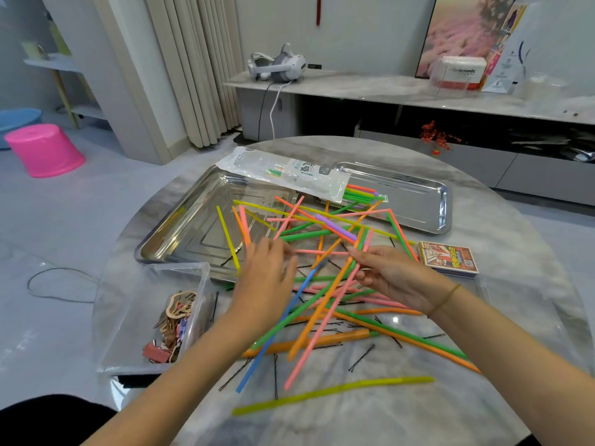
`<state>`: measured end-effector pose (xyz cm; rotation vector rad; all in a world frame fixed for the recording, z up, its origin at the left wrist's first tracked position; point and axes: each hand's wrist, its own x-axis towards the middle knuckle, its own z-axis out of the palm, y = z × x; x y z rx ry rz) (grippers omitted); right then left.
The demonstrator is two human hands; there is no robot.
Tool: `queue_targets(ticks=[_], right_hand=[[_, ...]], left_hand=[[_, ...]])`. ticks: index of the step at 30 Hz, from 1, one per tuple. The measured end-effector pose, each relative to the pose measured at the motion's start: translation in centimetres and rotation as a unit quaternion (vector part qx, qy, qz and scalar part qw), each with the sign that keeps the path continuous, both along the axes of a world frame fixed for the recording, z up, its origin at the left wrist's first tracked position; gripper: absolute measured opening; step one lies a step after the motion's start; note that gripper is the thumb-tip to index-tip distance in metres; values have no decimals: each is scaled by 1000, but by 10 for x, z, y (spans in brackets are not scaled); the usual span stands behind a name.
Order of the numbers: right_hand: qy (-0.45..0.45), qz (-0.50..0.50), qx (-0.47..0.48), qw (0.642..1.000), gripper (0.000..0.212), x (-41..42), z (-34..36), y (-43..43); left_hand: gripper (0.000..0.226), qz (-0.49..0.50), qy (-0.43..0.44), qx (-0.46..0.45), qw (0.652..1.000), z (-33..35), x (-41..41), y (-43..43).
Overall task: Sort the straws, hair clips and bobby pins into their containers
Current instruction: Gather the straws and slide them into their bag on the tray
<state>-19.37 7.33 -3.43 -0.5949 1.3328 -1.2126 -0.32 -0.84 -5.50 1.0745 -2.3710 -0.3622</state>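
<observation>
Several colourful straws (325, 239) lie crisscrossed over the middle of the round marble table (515, 284). My right hand (392, 278) grips a bundle of straws (322, 320), pink, orange, green and blue, that slant down towards me. My left hand (267, 278) reaches over the pile and pinches a pink straw (317, 252) at its fingertips. Black bobby pins (361, 358) lie scattered on the table under and around the straws. Hair clips (175, 323) sit in a clear plastic box (135, 317) at the left. A yellow-green straw (331, 392) lies alone nearest me.
Two steel trays stand at the back: a large tray (180, 233) on the left and a narrower tray (421, 201) on the right. A plastic straw bag (286, 173) lies across them. A card box (447, 259) sits at the right.
</observation>
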Motion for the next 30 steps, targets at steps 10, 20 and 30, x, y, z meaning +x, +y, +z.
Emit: queue_targets(ticks=[10,20,30], right_hand=[[207,113,12,972,25,5,-5,1],[278,107,-55,953,17,14,-2,2],[293,43,-198,934,19,24,7,2]], left_hand=[[41,168,-306,-66,935,2,9,2],[32,144,-77,22,986,9,8,-5],[22,-66,286,1,956,24,-10,27]])
